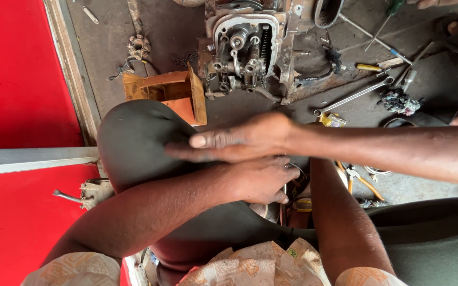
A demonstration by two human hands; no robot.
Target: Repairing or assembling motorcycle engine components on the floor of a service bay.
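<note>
My left hand [261, 182] is curled into a fist between my knees, next to thin wires [294, 170] and a yellow part [303, 204]; what it grips is hidden. My right forearm [340, 222] rises from the bottom, and its hand is hidden under another person's arm. That person's hand [239, 140] reaches in from the right and lies flat, fingers straight, just above my left hand and over my dark-trousered knee [133, 143].
A dirty small engine [245, 47] with its valve gear exposed sits on the floor ahead, beside a torn orange cardboard box [176, 92]. A long spanner [353, 95], screwdrivers [377, 32] and orange-handled pliers [364, 182] lie to the right. A red panel [17, 69] and a metal rail [33, 159] are on the left.
</note>
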